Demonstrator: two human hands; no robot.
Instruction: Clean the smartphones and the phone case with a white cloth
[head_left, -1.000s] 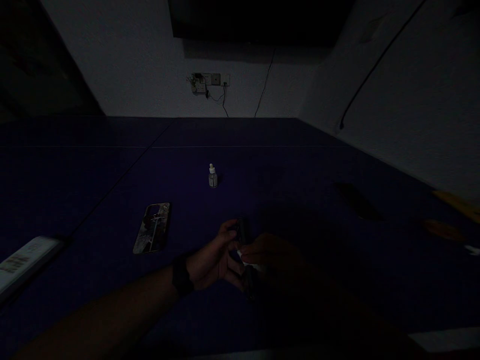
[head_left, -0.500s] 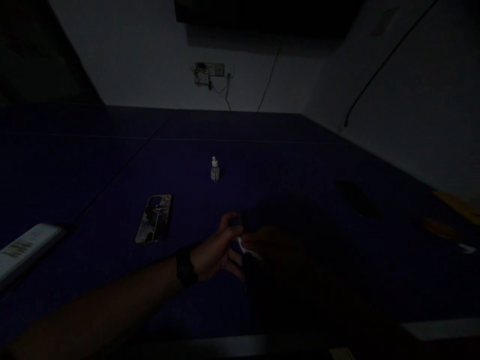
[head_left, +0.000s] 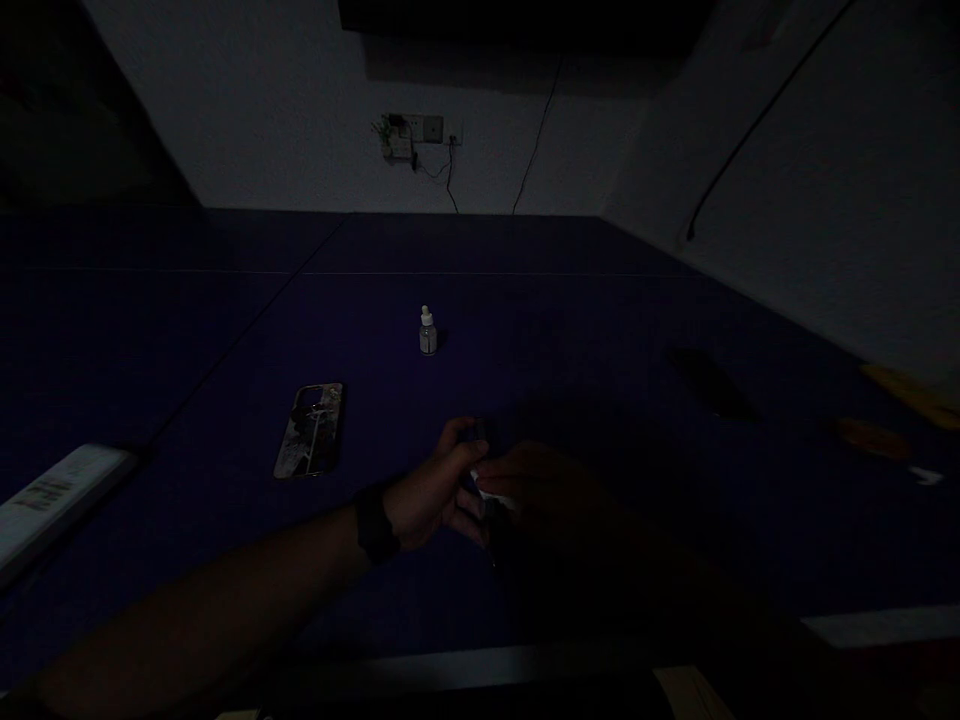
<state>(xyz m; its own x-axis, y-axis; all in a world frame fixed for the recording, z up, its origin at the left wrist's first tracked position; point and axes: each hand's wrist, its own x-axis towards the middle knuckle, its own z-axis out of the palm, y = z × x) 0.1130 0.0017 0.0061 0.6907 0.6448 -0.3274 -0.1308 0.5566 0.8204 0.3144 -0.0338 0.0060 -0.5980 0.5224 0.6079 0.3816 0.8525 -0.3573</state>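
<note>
My left hand (head_left: pixel 442 497), with a dark watch on its wrist, grips the edge of a dark, flat, phone-like object (head_left: pixel 495 525) between thumb and fingers. The object's outline is mostly lost in shadow. My right hand (head_left: pixel 536 487) is over it with fingers together, pressing a small white cloth (head_left: pixel 491 493) to its surface. Most of the right hand is very dark. Beyond the hands, a small dropper bottle (head_left: pixel 428 338) with a white top stands upright. To the left lies a patterned phone case (head_left: pixel 310 430) with a camera cutout.
The purple-blue table (head_left: pixel 225 440) reaches to the wall. A white power strip (head_left: pixel 56 500) lies at the left edge. A dark flat object (head_left: pixel 712 383), an orange item (head_left: pixel 874 438) and a yellow item (head_left: pixel 911 393) lie on the right. Wall sockets (head_left: pixel 420 130) hold plugs and cords.
The view has shifted slightly. My right fingers have moved a little over the dark object with the white cloth; my left hand keeps its grip.
</note>
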